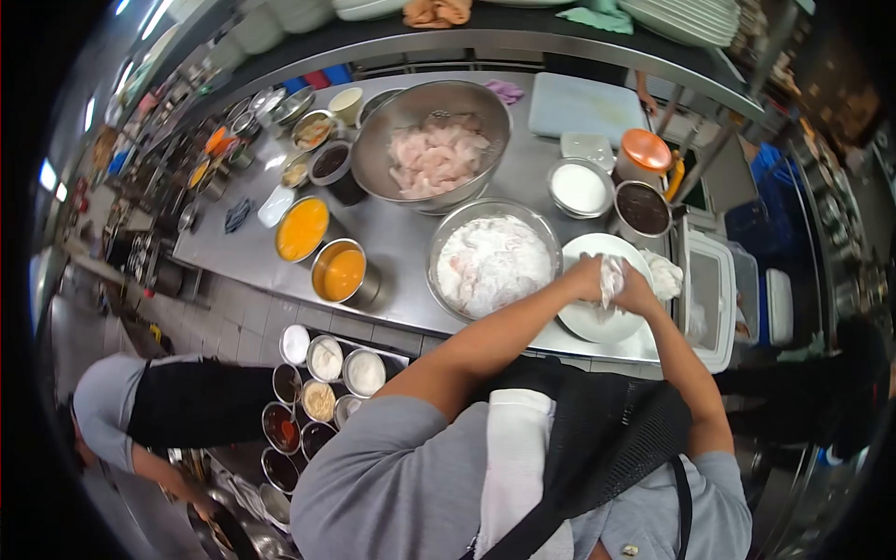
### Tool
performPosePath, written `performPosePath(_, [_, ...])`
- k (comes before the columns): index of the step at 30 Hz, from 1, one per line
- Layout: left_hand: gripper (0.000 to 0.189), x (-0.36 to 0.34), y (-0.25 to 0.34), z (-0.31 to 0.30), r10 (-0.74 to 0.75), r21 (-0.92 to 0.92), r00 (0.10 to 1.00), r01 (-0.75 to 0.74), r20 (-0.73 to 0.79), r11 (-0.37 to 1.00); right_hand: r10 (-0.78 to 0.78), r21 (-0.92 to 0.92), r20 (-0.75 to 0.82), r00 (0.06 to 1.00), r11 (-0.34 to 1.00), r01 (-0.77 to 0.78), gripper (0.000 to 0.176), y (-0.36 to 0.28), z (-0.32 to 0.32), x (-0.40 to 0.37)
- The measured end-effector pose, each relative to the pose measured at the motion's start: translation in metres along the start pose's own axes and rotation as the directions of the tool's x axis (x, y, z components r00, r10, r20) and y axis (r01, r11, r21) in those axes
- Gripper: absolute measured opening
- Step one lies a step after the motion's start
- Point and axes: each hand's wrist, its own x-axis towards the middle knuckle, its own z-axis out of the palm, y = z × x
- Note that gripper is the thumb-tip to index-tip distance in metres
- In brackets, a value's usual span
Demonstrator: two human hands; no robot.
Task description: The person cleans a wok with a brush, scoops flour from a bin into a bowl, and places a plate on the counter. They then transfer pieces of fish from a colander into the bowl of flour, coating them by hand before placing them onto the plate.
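Observation:
My left hand [586, 277] and my right hand [636, 293] meet over a white plate [583, 327]. Between their curled fingers is a white, flour-coated piece [611, 276]; its exact kind is hard to make out. Just left of the plate stands a metal bowl [437, 290] of white flour [495, 261], with pale pinkish pieces partly buried in it. Farther back, a large steel bowl [373, 149] holds raw, pale pink meat strips [434, 154]. A crumpled white thing [664, 274] lies against the plate's right side.
Two metal containers of orange-yellow liquid [340, 272] stand left. Behind the plate are a bowl of white powder [579, 189], a dark-filled container [644, 207] and an orange-lidded tub [645, 152]. A clear bin [711, 299] borders the right. A co-worker's hand [191, 495] is at lower left.

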Motion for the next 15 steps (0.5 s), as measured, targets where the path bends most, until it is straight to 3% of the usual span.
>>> performPosePath(1, [0.069,0.000,-0.004,0.014,-0.086,-0.076,0.996,0.084,-0.030,0.994,0.118,0.013,0.036,0.992,0.993,-0.118,0.099,-0.008,-0.001,-0.007])
performPosePath(2, [0.066,-0.001,-0.006,0.020,-0.169,-0.157,0.984,0.159,-0.051,0.975,0.105,0.008,0.048,0.993,0.994,-0.106,0.099,-0.010,-0.003,-0.009])
performPosePath(4, [0.063,-0.019,0.010,-0.014,-0.185,-0.161,0.977,0.168,-0.102,0.973,0.151,-0.270,0.127,0.980,0.956,-0.112,0.093,-0.001,-0.006,-0.011])
performPosePath(5, [0.061,-0.034,0.018,-0.038,-0.187,-0.156,0.972,0.165,-0.145,0.974,0.087,-0.265,0.152,0.985,0.963,-0.044,0.080,0.021,-0.001,-0.001])
performPosePath(7, [0.053,-0.062,0.011,-0.084,-0.142,-0.265,0.958,0.073,-0.250,0.961,0.027,-0.244,0.126,0.992,0.970,0.005,0.073,-0.015,-0.025,0.002])
performPosePath(9, [0.048,-0.095,-0.008,-0.122,-0.279,-0.426,0.920,0.143,-0.276,0.893,-0.133,-0.203,0.027,0.991,0.970,0.135,0.057,-0.072,-0.049,0.008])
performPosePath(10, [0.049,-0.114,-0.028,-0.136,-0.357,-0.392,0.900,0.243,-0.251,0.888,-0.139,-0.203,0.027,0.990,0.969,0.142,0.057,-0.099,-0.050,0.015])
performPosePath(11, [0.052,-0.131,-0.053,-0.132,-0.339,-0.199,0.796,0.275,-0.502,0.940,-0.129,-0.067,0.056,0.990,0.989,0.132,0.059,-0.127,-0.048,0.025])
performPosePath(12, [0.058,-0.152,-0.059,-0.151,-0.405,-0.202,0.818,0.351,-0.408,0.914,-0.126,0.070,0.089,0.988,0.990,0.120,0.061,-0.146,-0.045,0.035])
performPosePath(13, [0.068,-0.163,-0.097,-0.138,-0.503,-0.088,0.801,0.504,-0.325,0.859,-0.224,0.008,0.104,0.969,0.974,0.224,0.060,-0.149,-0.027,0.052])
performPosePath(14, [0.068,-0.168,-0.114,-0.133,-0.512,-0.086,0.788,0.516,-0.343,0.852,-0.324,-0.052,0.124,0.938,0.942,0.332,0.060,-0.156,-0.010,0.069])
performPosePath(15, [0.070,-0.175,-0.125,-0.131,-0.535,0.001,0.816,0.548,-0.220,0.836,-0.289,-0.073,0.286,0.914,0.944,0.322,0.072,-0.185,-0.009,0.077])
